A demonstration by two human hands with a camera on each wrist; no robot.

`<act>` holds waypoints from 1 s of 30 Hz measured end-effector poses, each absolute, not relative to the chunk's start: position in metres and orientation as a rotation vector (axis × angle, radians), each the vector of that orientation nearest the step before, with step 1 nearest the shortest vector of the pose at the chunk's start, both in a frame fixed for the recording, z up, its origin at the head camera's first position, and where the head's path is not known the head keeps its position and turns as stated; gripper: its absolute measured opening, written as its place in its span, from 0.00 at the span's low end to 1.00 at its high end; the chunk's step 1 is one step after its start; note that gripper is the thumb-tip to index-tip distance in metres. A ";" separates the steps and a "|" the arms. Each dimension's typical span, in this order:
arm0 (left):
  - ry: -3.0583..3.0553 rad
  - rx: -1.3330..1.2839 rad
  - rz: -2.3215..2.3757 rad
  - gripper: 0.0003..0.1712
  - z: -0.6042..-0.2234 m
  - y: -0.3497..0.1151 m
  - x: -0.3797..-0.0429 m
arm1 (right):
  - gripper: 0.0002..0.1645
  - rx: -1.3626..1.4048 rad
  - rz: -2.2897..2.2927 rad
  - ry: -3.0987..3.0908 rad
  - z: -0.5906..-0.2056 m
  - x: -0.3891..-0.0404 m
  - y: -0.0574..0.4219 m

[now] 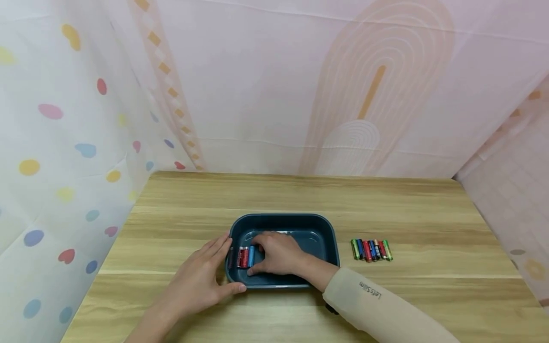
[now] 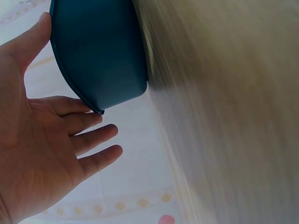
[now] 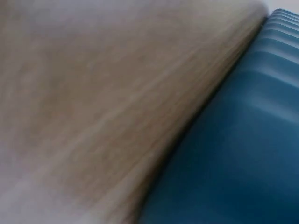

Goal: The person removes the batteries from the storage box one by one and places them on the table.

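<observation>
A dark blue tray sits on the wooden table. At its left end, several red batteries lie side by side, with a light blue battery at the right of the row. My right hand reaches into the tray and pinches the blue battery end to end, thumb at the near end and fingers at the far end. The right wrist view shows only the tray's outer wall and the table. My left hand touches the tray's left corner with fingers spread; in the left wrist view its thumb and fingertips are at the rim.
To the right of the tray, a row of several green, blue and red batteries lies on the table. Patterned cloth hangs behind the table and at both sides.
</observation>
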State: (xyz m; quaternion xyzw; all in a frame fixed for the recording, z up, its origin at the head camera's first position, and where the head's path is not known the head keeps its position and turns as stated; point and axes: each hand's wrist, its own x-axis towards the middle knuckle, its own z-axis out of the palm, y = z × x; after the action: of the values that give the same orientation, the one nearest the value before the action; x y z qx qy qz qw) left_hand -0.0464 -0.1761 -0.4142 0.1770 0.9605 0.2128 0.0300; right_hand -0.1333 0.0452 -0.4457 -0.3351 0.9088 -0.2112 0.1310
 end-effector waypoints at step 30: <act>2.924 0.474 0.611 0.68 -0.415 -0.175 -0.052 | 0.31 -1.019 -0.899 2.624 -0.385 -0.125 0.107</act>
State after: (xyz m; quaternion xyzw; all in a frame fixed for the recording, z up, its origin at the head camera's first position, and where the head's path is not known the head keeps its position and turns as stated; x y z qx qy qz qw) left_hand -0.0525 -0.1752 -0.4154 0.1564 0.9651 0.2017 0.0587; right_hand -0.1252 0.1074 -0.3850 -0.3433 0.8841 -0.3030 0.0930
